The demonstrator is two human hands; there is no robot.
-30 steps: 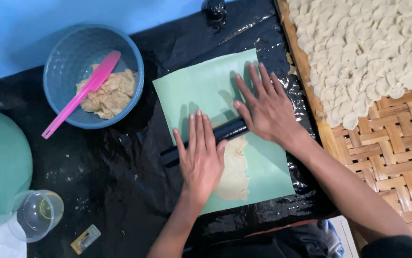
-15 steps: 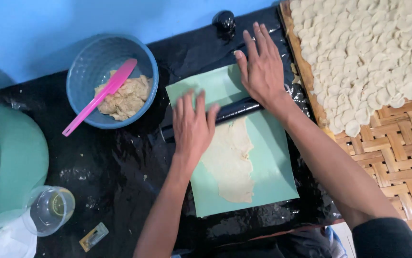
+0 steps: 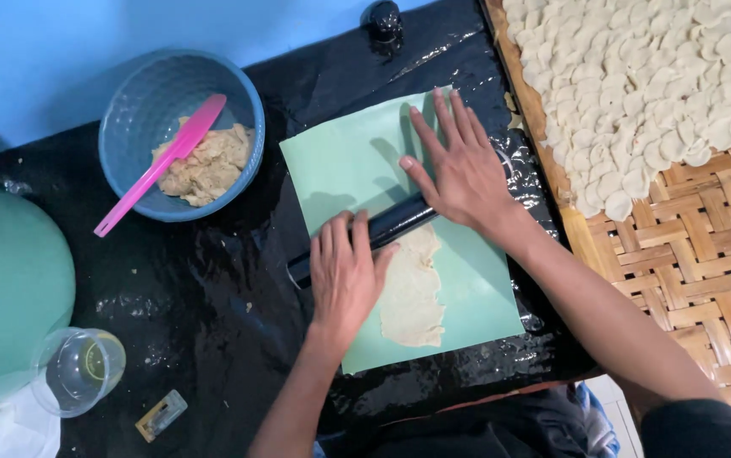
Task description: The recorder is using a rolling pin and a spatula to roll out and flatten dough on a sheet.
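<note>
From the head camera, both hands press flat, fingers spread, on a black cylindrical rolling pin (image 3: pixel 382 229) that lies at a slant across a pale green plastic sheet (image 3: pixel 476 288) on the desk covered in glossy black plastic film (image 3: pixel 204 314). The left hand (image 3: pixel 344 276) rests palm down on the pin's lower left part, gripping nothing; the right hand (image 3: pixel 463 170) lies open over its upper right part, fingers pointing away from the person. Just beside the left hand's thumb side, touching the pin's near edge, a thin flattened strip of beige dough (image 3: pixel 416 293) lies on the sheet. Beyond the left hand, well apart from it, stands a round blue plastic bowl (image 3: pixel 128 110) holding a lump of beige dough (image 3: pixel 208 165) and a pink plastic spatula (image 3: pixel 162 165) leaning over its rim. Outward of the right hand, a woven bamboo tray (image 3: pixel 688 254) carries many small pale dough rounds (image 3: pixel 654 76). Near the left forearm's outer side stand a clear glass (image 3: pixel 77 371) and a large green rounded container (image 3: pixel 9 280).
</note>
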